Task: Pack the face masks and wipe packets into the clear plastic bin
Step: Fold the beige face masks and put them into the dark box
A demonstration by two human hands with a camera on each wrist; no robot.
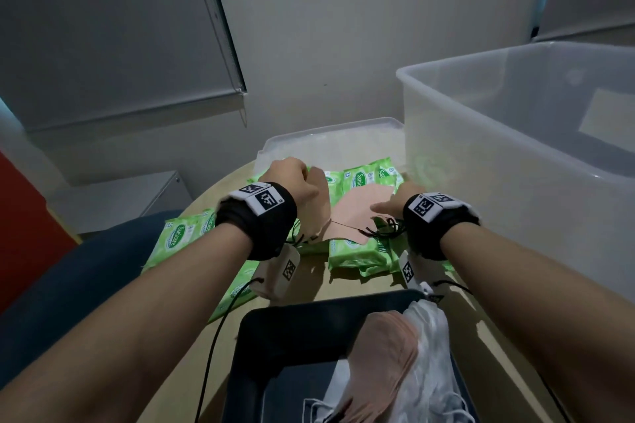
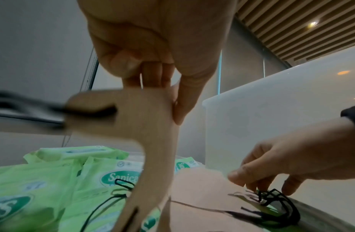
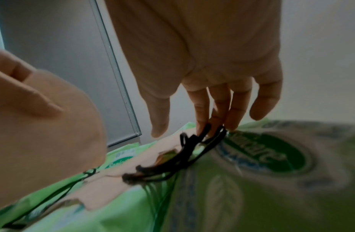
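My left hand [image 1: 298, 178] pinches a beige face mask [image 2: 152, 125] by its top edge and holds it up over the green wipe packets [image 1: 357, 251]. A second beige mask [image 1: 357, 206] lies flat on the packets. My right hand [image 1: 400, 198] reaches down to it with fairly straight fingers [image 3: 212, 109]. Their tips touch its black ear loops [image 3: 192, 141], while the thumb stays apart. The clear plastic bin [image 1: 515, 154] stands just right of the right hand; its inside looks bare from here.
The bin's clear lid [image 1: 326, 141] lies behind the packets by the wall. A black tray [image 1: 275, 336] near me holds more beige masks [image 1: 385, 354] and a crumpled plastic bag [image 1: 426, 336]. The round table's edge [image 1: 192, 206] curves on the left.
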